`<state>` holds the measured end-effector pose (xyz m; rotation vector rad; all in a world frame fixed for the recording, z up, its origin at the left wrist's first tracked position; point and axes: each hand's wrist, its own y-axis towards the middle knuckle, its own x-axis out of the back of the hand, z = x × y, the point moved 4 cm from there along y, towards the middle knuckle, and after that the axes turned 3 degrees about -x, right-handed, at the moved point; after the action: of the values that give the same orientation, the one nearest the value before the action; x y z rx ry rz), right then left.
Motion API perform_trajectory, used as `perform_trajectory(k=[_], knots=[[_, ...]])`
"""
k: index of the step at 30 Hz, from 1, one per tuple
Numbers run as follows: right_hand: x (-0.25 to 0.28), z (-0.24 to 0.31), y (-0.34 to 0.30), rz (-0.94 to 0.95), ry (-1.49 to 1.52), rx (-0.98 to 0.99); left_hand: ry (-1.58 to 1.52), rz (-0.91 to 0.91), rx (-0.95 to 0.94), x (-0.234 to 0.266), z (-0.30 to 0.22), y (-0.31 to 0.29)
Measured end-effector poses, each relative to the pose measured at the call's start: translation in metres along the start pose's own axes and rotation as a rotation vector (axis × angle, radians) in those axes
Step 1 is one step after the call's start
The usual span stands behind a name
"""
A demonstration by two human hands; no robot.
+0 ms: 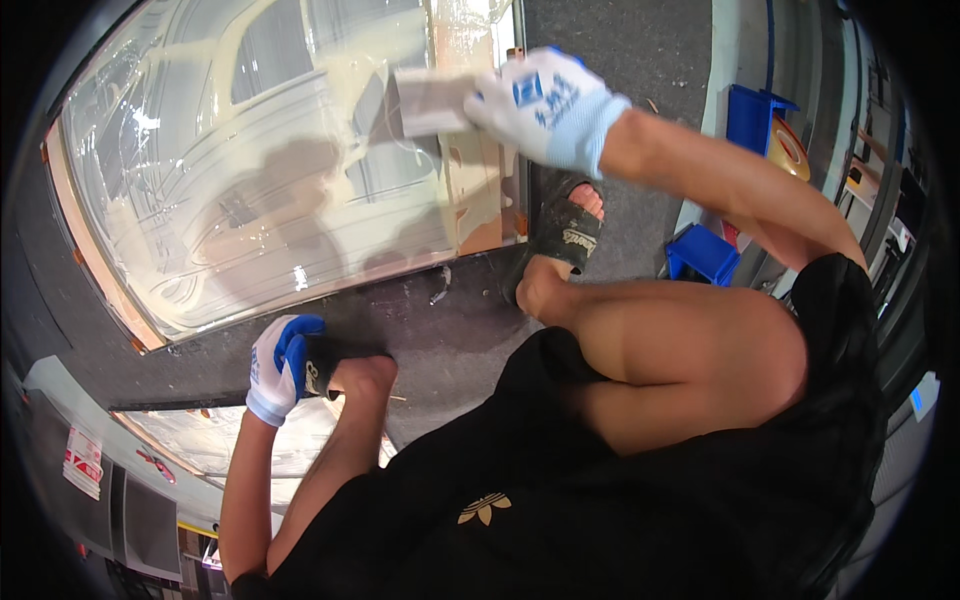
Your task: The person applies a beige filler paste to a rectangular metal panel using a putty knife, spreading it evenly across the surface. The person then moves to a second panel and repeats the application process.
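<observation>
My right hand (535, 105), in a white and blue work glove, grips a wide, flat-bladed scraper (430, 103). Its pale blade extends left over the right part of a large panel (385, 205). A wet, cream-white coating lies on the panel in streaks and smears, with thinner, greyish patches at the top. The scraper is slightly blurred, and its handle is hidden in the glove. My left hand (277, 368), gloved the same way, hangs beside my left foot, off the panel's near edge. Its fingers are curled, and no object shows in them.
Tan strips (478, 190) border the panel. My sandalled right foot (570, 235) stands on the dark floor (430, 330) near the panel's right corner. Blue bins (703, 254) line the right side. Another whitish panel (300, 445) lies behind my left arm.
</observation>
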<state>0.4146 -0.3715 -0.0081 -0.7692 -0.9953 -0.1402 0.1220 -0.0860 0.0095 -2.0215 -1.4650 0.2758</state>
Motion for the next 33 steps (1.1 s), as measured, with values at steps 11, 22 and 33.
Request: perform_trajectory(k=[11, 22, 33], knots=[[-0.045, 0.051, -0.072, 0.257, -0.113, 0.268, -0.06, -0.006, -0.006, -0.001, 0.005, -0.001], [-0.071, 0.06, -0.089, 0.431, -0.18, 0.327, -0.138, -0.003, 0.028, -0.005, 0.013, -0.004], [-0.08, 0.066, -0.092, 0.456, -0.084, 0.39, 0.05, 0.013, -0.064, -0.003, 0.016, -0.002]])
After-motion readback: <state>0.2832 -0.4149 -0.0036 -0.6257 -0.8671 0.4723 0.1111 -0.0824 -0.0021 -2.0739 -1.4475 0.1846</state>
